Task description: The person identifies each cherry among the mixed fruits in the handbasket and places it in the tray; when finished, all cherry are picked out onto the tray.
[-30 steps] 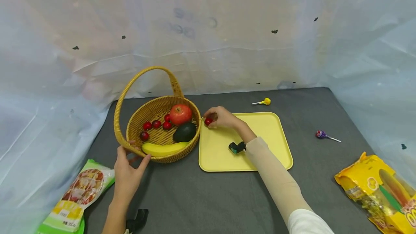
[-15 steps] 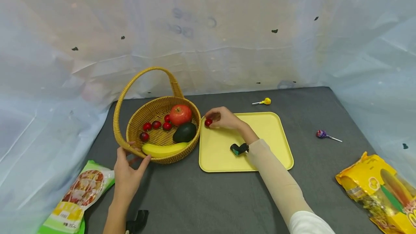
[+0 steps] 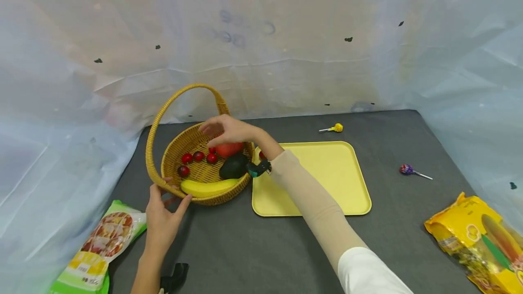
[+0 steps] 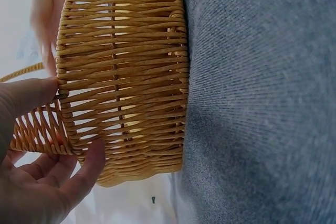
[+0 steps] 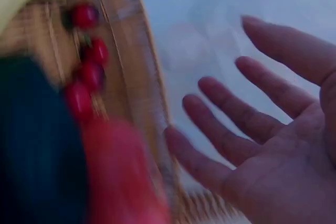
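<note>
My left hand (image 3: pixel 161 219) grips the rim of a wicker basket (image 3: pixel 172 155) at the handle's base, the thumb on the rim in the left wrist view. Over the basket's back hovers my right hand (image 3: pixel 229 129), its fingers spread and holding nothing in the right wrist view (image 5: pixel 278 135). Inside are a banana (image 3: pixel 210 188), a dark green avocado (image 3: pixel 234 167), a large red fruit (image 3: pixel 229 149) partly hidden by the right hand, and several cherries (image 3: pixel 187 158). One cherry (image 3: pixel 261 155) lies at the left of the yellow tray (image 3: pixel 318 180), partly behind the right wrist.
Behind the tray lies a yellow lollipop (image 3: pixel 337 127); a purple lollipop (image 3: pixel 406 169) lies to its right. A yellow snack bag (image 3: pixel 478 235) is at the right front, a green food bag (image 3: pixel 102 244) at the left. Plastic sheeting (image 3: pixel 261 49) stands behind.
My right hand has let go of the cherry on the tray and moved left over the basket, its fingers opening. The left hand keeps its hold on the rim.
</note>
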The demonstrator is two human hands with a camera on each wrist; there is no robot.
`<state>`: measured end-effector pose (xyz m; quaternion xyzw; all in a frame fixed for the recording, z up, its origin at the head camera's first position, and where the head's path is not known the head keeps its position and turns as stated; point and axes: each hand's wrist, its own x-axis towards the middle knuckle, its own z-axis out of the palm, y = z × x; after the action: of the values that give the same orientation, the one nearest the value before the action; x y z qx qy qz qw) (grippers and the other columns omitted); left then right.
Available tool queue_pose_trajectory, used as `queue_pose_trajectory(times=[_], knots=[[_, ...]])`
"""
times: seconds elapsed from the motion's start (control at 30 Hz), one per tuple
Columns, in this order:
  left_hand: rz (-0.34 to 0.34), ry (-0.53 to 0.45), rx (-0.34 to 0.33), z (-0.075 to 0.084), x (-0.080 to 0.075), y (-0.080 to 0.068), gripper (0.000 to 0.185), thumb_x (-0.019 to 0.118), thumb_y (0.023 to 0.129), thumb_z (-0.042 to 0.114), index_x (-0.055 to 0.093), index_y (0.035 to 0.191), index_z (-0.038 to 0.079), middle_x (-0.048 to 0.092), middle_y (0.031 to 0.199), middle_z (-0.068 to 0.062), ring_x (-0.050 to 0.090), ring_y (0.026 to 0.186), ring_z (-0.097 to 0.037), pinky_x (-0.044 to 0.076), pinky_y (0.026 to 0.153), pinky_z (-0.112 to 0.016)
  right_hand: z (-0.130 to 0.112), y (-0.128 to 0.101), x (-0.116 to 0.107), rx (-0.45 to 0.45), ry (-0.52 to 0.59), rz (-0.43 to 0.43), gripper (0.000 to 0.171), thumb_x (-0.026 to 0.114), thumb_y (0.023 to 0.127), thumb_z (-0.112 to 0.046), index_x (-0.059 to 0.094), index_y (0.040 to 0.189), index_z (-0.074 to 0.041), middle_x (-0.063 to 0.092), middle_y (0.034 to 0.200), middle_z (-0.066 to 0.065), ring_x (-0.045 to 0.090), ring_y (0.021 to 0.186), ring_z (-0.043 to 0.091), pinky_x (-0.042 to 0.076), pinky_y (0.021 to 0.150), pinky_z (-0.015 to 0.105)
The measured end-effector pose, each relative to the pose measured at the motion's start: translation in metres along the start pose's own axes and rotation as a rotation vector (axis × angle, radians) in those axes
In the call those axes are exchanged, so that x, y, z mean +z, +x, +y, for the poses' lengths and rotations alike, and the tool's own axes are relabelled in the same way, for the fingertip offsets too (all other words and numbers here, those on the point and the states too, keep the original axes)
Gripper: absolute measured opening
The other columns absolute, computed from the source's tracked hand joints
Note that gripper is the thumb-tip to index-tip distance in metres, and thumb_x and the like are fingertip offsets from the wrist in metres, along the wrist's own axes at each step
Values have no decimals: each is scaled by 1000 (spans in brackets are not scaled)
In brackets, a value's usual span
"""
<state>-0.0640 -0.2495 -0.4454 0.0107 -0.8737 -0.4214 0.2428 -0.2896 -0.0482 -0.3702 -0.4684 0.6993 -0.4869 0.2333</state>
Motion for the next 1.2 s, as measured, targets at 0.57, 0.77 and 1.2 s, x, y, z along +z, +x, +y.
queue_pose_trajectory(times=[0.57, 0.77, 1.2], knots=[[-23, -30, 24, 1, 14, -2, 64, 79, 83, -2, 42, 136, -4, 53, 119, -23, 55, 110, -31, 50, 81, -7, 29, 51, 65, 217, -93, -18, 64, 74, 90, -13, 46, 148, -8, 41, 153, 10, 39, 139, 29, 47, 98, 25], [-15, -26, 39, -1, 12, -1, 64, 79, 83, -1, 43, 135, -4, 53, 118, -22, 55, 110, -30, 51, 82, -9, 28, 46, 57, 185, 47, 8, 53, 65, 96, -7, 48, 146, -4, 43, 151, 14, 40, 138, 32, 50, 93, 27], [-26, -26, 16, -2, 10, 0, 63, 79, 84, 1, 42, 136, -3, 54, 118, -21, 54, 109, -23, 52, 80, -9, 34, 41, 60, 360, 16, -225, 44, 67, 91, 4, 59, 134, -1, 54, 137, 13, 54, 120, 23, 56, 81, 25]])
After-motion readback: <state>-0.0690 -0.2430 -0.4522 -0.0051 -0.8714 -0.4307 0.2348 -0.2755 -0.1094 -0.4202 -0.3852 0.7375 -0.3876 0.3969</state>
